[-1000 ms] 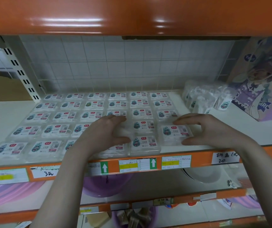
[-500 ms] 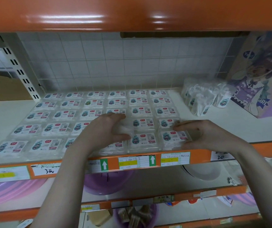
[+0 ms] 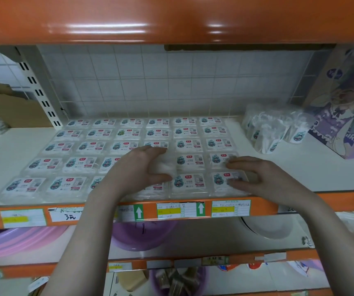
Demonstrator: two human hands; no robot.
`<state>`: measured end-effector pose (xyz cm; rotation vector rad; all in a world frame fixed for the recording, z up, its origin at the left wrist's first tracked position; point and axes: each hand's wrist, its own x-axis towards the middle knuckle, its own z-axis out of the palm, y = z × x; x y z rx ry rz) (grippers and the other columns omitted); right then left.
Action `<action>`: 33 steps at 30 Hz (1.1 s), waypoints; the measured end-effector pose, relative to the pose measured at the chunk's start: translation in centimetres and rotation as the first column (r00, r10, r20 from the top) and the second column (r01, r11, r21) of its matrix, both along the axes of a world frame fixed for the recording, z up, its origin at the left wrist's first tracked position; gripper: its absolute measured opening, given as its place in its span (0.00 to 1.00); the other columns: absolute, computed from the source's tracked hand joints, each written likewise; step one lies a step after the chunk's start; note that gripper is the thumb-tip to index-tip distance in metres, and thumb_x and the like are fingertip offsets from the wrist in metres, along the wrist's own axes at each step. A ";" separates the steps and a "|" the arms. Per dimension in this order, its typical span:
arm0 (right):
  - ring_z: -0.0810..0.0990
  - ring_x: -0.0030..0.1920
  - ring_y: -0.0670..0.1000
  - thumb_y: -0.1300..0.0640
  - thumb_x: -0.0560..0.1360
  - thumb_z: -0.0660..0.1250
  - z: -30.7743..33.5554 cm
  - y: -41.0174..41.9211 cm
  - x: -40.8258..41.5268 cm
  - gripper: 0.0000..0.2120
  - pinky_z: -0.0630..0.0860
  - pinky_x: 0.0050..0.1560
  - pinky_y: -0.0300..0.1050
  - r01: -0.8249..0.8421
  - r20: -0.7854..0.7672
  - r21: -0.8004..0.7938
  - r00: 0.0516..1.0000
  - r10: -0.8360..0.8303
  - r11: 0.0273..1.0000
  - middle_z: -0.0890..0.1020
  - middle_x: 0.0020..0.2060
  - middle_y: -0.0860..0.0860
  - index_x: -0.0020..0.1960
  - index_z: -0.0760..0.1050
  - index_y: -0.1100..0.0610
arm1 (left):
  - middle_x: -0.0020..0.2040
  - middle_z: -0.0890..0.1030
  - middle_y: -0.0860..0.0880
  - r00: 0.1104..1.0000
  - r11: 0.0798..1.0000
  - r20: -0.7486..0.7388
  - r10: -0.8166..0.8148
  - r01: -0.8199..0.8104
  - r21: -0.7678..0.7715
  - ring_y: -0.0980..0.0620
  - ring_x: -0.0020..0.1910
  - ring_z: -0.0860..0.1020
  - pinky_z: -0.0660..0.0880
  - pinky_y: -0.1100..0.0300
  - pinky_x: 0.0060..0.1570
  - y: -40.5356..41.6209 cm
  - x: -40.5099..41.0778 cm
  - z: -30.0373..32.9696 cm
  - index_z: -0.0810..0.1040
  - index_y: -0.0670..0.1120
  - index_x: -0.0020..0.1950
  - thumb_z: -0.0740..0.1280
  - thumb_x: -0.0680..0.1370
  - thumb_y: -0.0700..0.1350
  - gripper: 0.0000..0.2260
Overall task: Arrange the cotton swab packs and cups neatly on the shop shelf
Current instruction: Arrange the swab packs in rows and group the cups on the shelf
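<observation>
From the head camera, the cotton swab packs (image 3: 190,161) lie flat in a grid of rows on the white shop shelf (image 3: 5,159), labels up, each pack's long axis running left to right along the shelf front. The left hand (image 3: 138,167) sits over the fourth column, fingers (image 3: 158,149) curled above and thumb below, gripping a clear pack of swabs (image 3: 165,165) that looks lifted or turned out of line with its neighbours. The right hand (image 3: 261,178) rests on the rightmost column at the front edge, its fingers nearly straight, fingertips pressing the front-corner pack (image 3: 228,180) and the one behind it; it holds nothing. The misaligned pack lies directly under the left hand, so that hand is the nearer one to seat it. The wrapped cups (image 3: 276,130), a loose cluster of plastic-sleeved cups, stand well apart at the right rear, beside a purple illustrated box (image 3: 347,107). Bowls show on the shelf below.
</observation>
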<state>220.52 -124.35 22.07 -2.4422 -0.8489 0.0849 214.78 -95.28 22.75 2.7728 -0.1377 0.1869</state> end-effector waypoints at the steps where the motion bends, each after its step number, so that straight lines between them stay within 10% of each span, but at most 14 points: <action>1: 0.69 0.63 0.38 0.50 0.73 0.69 -0.2 0.2 -0.2 0.20 0.61 0.63 0.30 0.025 0.037 0.027 0.999 -0.026 0.999 0.73 0.63 0.41 0.64 0.74 0.48 | 0.66 0.73 0.48 1.000 1.000 0.002 0.005 -0.005 -0.005 0.48 0.64 0.72 0.68 0.54 0.64 0.0 -0.1 0.0 0.69 0.49 0.70 0.73 0.68 0.57 0.33; 9: 0.73 0.59 0.51 0.56 0.77 0.63 -1.9 4.1 -0.7 0.15 0.59 0.50 0.30 0.159 0.221 0.111 0.958 -0.180 0.981 0.77 0.60 0.52 0.63 0.75 0.57 | 0.65 0.75 0.47 0.996 0.995 0.018 0.092 -0.092 0.027 0.47 0.63 0.73 0.68 0.56 0.63 0.7 -2.1 0.3 0.71 0.47 0.69 0.73 0.66 0.62 0.35; 15: 0.71 0.60 0.53 0.54 0.78 0.62 -2.4 8.7 -0.8 0.15 0.62 0.60 0.42 0.145 0.266 0.100 0.949 -0.167 0.984 0.76 0.59 0.53 0.62 0.74 0.59 | 0.63 0.75 0.47 0.981 0.979 0.021 0.194 -0.195 0.064 0.47 0.63 0.72 0.66 0.60 0.60 2.6 -4.6 0.8 0.71 0.47 0.69 0.73 0.68 0.57 0.32; 21: 0.73 0.59 0.56 0.54 0.78 0.63 -2.2 14.4 -1.8 0.17 0.66 0.59 0.49 0.084 0.283 0.053 0.954 -0.096 0.995 0.77 0.57 0.56 0.63 0.73 0.60 | 0.63 0.76 0.47 0.966 0.965 0.003 0.259 -0.259 0.045 0.47 0.62 0.73 0.69 0.57 0.60 6.7 -7.3 0.7 0.71 0.49 0.68 0.57 0.59 0.71 0.43; 33: 0.74 0.59 0.57 0.55 0.76 0.65 -1.9 29.5 -3.8 0.17 0.66 0.61 0.48 0.106 0.331 0.035 0.937 -0.111 0.994 0.78 0.57 0.57 0.62 0.75 0.61 | 0.65 0.73 0.48 0.979 0.975 0.038 0.202 -0.205 0.091 0.48 0.64 0.71 0.67 0.57 0.63 19.8 -10.2 0.7 0.68 0.48 0.70 0.70 0.69 0.62 0.34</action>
